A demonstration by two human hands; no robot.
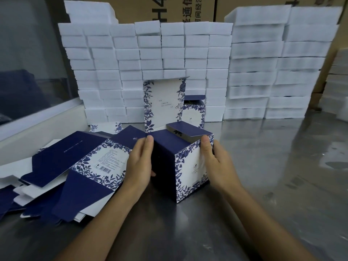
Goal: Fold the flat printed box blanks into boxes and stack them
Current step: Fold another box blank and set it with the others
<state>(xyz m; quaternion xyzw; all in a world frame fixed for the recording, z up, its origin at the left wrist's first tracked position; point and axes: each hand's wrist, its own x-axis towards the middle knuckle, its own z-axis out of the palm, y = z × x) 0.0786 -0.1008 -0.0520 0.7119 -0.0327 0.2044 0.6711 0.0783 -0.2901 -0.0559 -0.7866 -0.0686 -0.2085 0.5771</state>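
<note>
A folded box (185, 164), navy with a white face printed in blue flowers, stands upright on the steel table in front of me. My left hand (140, 162) grips its navy left side, and my right hand (214, 161) grips its right edge, thumb on the white face. Its navy top flaps (186, 131) are partly folded over. A pile of flat blanks (79, 166) lies to the left. Behind stand a taller opened box with its flap up (162, 104) and a smaller folded box (194, 113).
White foam blocks (150, 59) are stacked in a wall along the back, with larger foam trays (273, 63) at the right. Brown cartons (169, 8) stand behind them. A white ledge (37, 125) borders the left. The steel table (273, 176) stretches to the right.
</note>
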